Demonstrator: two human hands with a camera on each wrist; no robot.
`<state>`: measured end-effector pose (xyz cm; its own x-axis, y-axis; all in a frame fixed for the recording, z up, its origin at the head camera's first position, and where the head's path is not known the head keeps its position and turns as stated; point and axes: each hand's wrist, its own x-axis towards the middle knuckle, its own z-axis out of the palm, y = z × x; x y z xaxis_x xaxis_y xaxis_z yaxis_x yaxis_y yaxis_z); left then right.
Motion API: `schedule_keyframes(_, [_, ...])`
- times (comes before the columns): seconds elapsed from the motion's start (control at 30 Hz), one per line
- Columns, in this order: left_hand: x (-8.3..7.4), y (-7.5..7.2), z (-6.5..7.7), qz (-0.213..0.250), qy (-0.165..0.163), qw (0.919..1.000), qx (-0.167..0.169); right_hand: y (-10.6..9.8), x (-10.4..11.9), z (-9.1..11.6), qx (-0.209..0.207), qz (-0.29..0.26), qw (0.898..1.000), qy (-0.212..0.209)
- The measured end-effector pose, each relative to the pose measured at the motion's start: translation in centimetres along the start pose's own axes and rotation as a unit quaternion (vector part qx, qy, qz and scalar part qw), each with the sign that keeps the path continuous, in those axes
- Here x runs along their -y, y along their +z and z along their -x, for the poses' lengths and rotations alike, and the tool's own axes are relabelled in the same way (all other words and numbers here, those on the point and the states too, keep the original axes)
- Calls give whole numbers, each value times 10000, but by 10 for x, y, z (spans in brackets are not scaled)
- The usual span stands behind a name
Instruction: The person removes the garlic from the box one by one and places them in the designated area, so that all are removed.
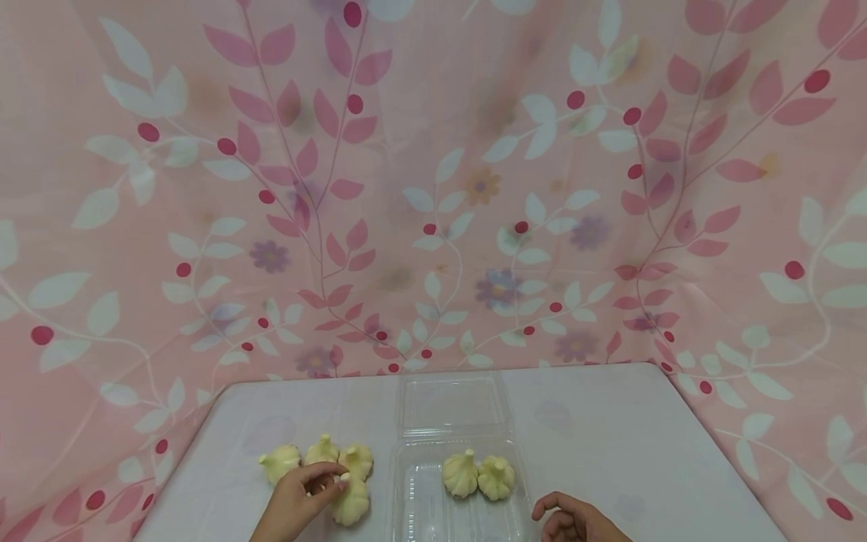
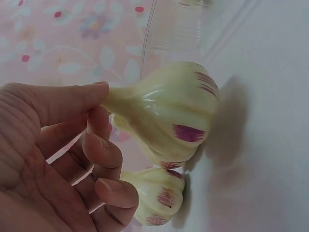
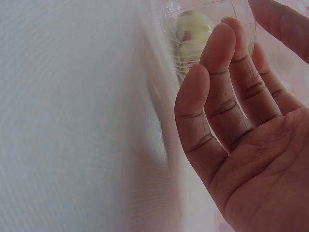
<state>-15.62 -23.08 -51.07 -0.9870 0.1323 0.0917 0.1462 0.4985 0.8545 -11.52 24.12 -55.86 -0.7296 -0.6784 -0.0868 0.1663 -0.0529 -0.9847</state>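
My left hand (image 1: 301,497) pinches the stem of a garlic bulb (image 1: 351,506) between thumb and forefinger. Seen from the left wrist, this pale bulb (image 2: 169,111) has purple streaks, and its shadow falls on the table beside it. Three more bulbs lie close behind that hand: one at the left (image 1: 279,463), a middle one (image 1: 321,449) and another (image 1: 357,459). Two garlic bulbs (image 1: 460,474) sit side by side in a clear plastic container (image 1: 421,493). My right hand (image 1: 576,519) is relaxed and holds nothing, just right of the container.
The container's hinged lid (image 1: 452,403) lies folded back toward the far edge of the white-covered table (image 1: 596,429). A pink curtain with leaves and berries (image 1: 433,188) hangs behind the table and around its sides.
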Motion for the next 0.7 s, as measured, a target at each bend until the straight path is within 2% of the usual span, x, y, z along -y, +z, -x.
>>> schedule_keyframes(0.3, [1,-2,2,161,-377,9987,297,0,0,0,37,-62,10000,-11])
schedule_keyframes(0.7, [4,-6,2,305,-283,9973,613,0,-1,0,87,-103,9999,-45])
